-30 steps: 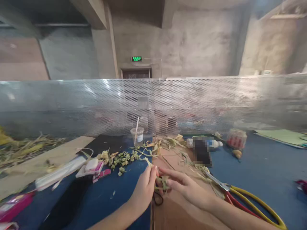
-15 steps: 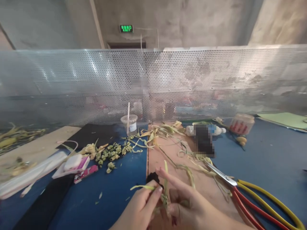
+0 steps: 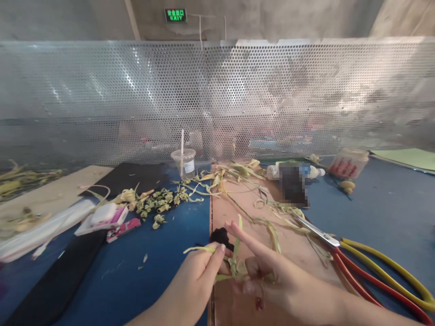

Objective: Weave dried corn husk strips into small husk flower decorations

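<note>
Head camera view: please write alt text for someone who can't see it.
Left hand and right hand handle pale green strips over a brown board; small green clusters lie left, large scissors right, a perforated metal screen behind.

Head view: I note the left hand (image 3: 200, 268) and right hand (image 3: 277, 271) pinching leaf strips (image 3: 236, 251). Scissors (image 3: 335, 241) lie to the right; green pieces (image 3: 161, 202) rest on the blue desk (image 3: 163, 253), near a clear cup (image 3: 184, 165).
</note>
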`<action>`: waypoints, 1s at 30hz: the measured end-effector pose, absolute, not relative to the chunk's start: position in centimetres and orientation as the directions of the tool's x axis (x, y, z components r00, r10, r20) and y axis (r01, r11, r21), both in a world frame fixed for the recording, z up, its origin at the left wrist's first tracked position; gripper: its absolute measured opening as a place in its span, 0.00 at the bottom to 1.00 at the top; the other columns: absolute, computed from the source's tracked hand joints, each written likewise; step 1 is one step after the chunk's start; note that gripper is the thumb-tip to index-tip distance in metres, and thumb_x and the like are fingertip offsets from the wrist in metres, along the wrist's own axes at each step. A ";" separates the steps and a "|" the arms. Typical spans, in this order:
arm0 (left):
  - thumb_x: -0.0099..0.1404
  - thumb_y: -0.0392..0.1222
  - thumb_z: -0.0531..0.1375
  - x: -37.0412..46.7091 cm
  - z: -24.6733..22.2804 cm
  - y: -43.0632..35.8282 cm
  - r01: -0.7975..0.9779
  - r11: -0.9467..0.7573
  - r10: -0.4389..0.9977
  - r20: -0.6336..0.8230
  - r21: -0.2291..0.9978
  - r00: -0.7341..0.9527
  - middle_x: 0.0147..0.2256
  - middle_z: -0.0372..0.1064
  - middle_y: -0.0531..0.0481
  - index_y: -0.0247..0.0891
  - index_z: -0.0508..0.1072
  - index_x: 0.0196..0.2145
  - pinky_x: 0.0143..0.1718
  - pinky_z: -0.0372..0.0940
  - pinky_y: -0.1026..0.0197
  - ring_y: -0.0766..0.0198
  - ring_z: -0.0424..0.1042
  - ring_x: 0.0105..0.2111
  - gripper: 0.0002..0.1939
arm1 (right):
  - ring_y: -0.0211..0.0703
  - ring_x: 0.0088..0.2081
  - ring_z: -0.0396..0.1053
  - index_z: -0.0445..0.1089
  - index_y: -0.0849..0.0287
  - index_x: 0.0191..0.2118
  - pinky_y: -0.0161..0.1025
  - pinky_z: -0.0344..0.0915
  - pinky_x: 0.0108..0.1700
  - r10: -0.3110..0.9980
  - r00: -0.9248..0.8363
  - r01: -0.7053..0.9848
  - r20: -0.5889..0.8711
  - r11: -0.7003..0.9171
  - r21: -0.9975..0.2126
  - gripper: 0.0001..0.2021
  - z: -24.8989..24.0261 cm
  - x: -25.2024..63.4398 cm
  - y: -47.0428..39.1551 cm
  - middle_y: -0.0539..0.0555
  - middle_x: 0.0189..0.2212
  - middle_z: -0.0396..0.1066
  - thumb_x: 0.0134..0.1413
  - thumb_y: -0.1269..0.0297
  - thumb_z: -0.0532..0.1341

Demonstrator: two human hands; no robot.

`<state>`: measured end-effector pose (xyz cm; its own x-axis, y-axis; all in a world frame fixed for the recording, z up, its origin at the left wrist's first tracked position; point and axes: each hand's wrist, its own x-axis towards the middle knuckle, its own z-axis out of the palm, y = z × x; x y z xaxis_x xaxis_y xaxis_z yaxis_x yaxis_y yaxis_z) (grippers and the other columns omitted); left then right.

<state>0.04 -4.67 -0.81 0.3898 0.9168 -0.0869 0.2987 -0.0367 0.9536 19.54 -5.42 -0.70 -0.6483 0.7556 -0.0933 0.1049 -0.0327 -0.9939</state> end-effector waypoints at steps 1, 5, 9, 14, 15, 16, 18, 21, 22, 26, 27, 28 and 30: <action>0.62 0.54 0.47 0.0 -0.8 -4.8 0.308 -0.057 0.918 -0.072 0.950 0.391 0.29 0.69 0.47 0.35 0.71 0.27 0.39 0.60 0.61 0.59 0.68 0.34 0.22 | 0.32 0.26 0.58 0.32 0.42 0.62 0.35 0.64 0.33 0.750 -0.653 0.127 -0.104 -0.027 -0.992 0.39 -0.7 19.7 -5.5 0.46 0.26 0.59 0.53 0.71 0.57; 0.62 0.54 0.46 0.3 -0.2 -5.4 0.312 -0.073 0.910 -0.065 0.947 0.410 0.27 0.69 0.46 0.36 0.72 0.27 0.38 0.60 0.60 0.59 0.67 0.32 0.23 | 0.33 0.27 0.58 0.31 0.43 0.62 0.37 0.64 0.34 0.730 -0.673 0.181 -0.120 0.005 -0.984 0.38 -0.6 20.0 -5.8 0.48 0.29 0.63 0.53 0.71 0.56; 0.62 0.55 0.45 0.6 0.3 -5.7 0.260 0.042 0.898 -0.150 0.965 0.413 0.24 0.67 0.48 0.34 0.70 0.29 0.35 0.60 0.61 0.60 0.66 0.31 0.23 | 0.33 0.26 0.57 0.31 0.43 0.62 0.35 0.65 0.31 0.731 -0.674 0.138 -0.107 -0.018 -0.990 0.38 -0.9 19.7 -6.1 0.47 0.26 0.59 0.53 0.72 0.56; 0.62 0.54 0.47 0.7 0.6 -5.6 0.176 0.143 0.856 -0.211 0.974 0.473 0.23 0.61 0.54 0.35 0.67 0.29 0.30 0.57 0.65 0.68 0.61 0.25 0.20 | 0.32 0.26 0.56 0.31 0.43 0.62 0.33 0.65 0.28 0.740 -0.665 0.060 -0.099 -0.080 -0.995 0.38 -1.5 19.3 -6.0 0.46 0.26 0.57 0.54 0.69 0.56; 0.62 0.53 0.48 0.7 0.7 -5.6 0.173 0.141 0.846 -0.209 0.975 0.490 0.22 0.60 0.55 0.35 0.67 0.28 0.29 0.56 0.66 0.69 0.60 0.24 0.19 | 0.32 0.26 0.56 0.31 0.43 0.62 0.33 0.65 0.28 0.741 -0.665 0.052 -0.097 -0.083 -0.995 0.38 -1.6 19.2 -6.0 0.46 0.26 0.57 0.54 0.68 0.57; 0.62 0.52 0.49 0.7 0.8 -5.6 0.174 0.135 0.837 -0.206 0.976 0.507 0.22 0.60 0.56 0.35 0.68 0.29 0.29 0.55 0.67 0.70 0.58 0.23 0.18 | 0.32 0.26 0.56 0.30 0.44 0.62 0.33 0.65 0.28 0.740 -0.665 0.047 -0.095 -0.085 -0.995 0.38 -1.6 19.2 -6.0 0.46 0.26 0.56 0.54 0.68 0.57; 0.63 0.51 0.49 0.8 1.1 -5.5 0.175 0.127 0.822 -0.202 0.976 0.532 0.22 0.60 0.57 0.36 0.69 0.31 0.28 0.55 0.67 0.71 0.57 0.21 0.17 | 0.32 0.26 0.55 0.30 0.43 0.62 0.33 0.65 0.29 0.738 -0.668 0.036 -0.090 -0.088 -0.995 0.39 -1.5 19.3 -6.0 0.46 0.26 0.55 0.53 0.69 0.57; 0.63 0.51 0.48 1.0 1.3 -5.5 0.212 0.115 0.836 -0.210 0.970 0.508 0.23 0.63 0.56 0.37 0.72 0.34 0.29 0.56 0.67 0.70 0.57 0.22 0.18 | 0.32 0.25 0.53 0.29 0.43 0.62 0.33 0.65 0.29 0.741 -0.666 0.025 -0.086 -0.093 -0.995 0.38 -1.1 19.3 -6.2 0.45 0.25 0.52 0.54 0.68 0.56; 0.64 0.51 0.48 1.0 1.4 -5.5 0.231 0.108 0.843 -0.212 0.967 0.495 0.24 0.64 0.56 0.37 0.72 0.34 0.30 0.56 0.67 0.69 0.58 0.22 0.18 | 0.32 0.25 0.53 0.29 0.43 0.62 0.33 0.65 0.29 0.746 -0.660 0.024 -0.087 -0.095 -0.995 0.38 -0.9 19.3 -6.2 0.45 0.24 0.52 0.54 0.68 0.56; 0.63 0.50 0.49 1.0 1.4 -5.3 0.279 0.041 0.871 -0.171 0.959 0.461 0.30 0.68 0.53 0.37 0.72 0.32 0.33 0.57 0.66 0.66 0.64 0.28 0.17 | 0.32 0.25 0.52 0.28 0.44 0.62 0.32 0.65 0.30 0.764 -0.638 0.039 -0.096 -0.092 -0.995 0.38 -0.6 19.1 -6.2 0.45 0.24 0.50 0.55 0.69 0.55; 0.63 0.49 0.49 0.9 1.4 -5.2 0.282 0.019 0.876 -0.152 0.959 0.458 0.31 0.69 0.53 0.37 0.72 0.31 0.35 0.58 0.66 0.65 0.65 0.31 0.17 | 0.32 0.25 0.53 0.29 0.44 0.62 0.33 0.65 0.31 0.766 -0.637 0.044 -0.091 -0.082 -0.996 0.37 -0.6 19.1 -6.1 0.45 0.24 0.50 0.55 0.69 0.55; 0.63 0.49 0.49 0.9 1.3 -5.1 0.289 0.001 0.879 -0.138 0.957 0.456 0.31 0.70 0.53 0.37 0.72 0.31 0.37 0.57 0.66 0.64 0.66 0.33 0.16 | 0.32 0.25 0.53 0.29 0.44 0.62 0.33 0.65 0.31 0.767 -0.636 0.051 -0.086 -0.069 -0.996 0.37 -0.5 19.1 -6.0 0.45 0.24 0.50 0.55 0.69 0.54; 0.63 0.49 0.49 0.7 1.3 -5.1 0.329 -0.028 0.885 -0.130 0.944 0.447 0.32 0.70 0.53 0.38 0.72 0.32 0.38 0.57 0.66 0.64 0.66 0.34 0.16 | 0.32 0.25 0.53 0.31 0.45 0.62 0.33 0.65 0.31 0.767 -0.637 0.070 -0.077 -0.042 -0.997 0.36 -0.5 19.1 -5.8 0.45 0.24 0.51 0.55 0.70 0.54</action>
<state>0.72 -5.06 1.30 0.4466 0.8853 -0.1297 0.3295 -0.0280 0.9438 19.12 -5.85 -0.51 -0.6369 0.7671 -0.0769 0.0698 -0.0420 -0.9967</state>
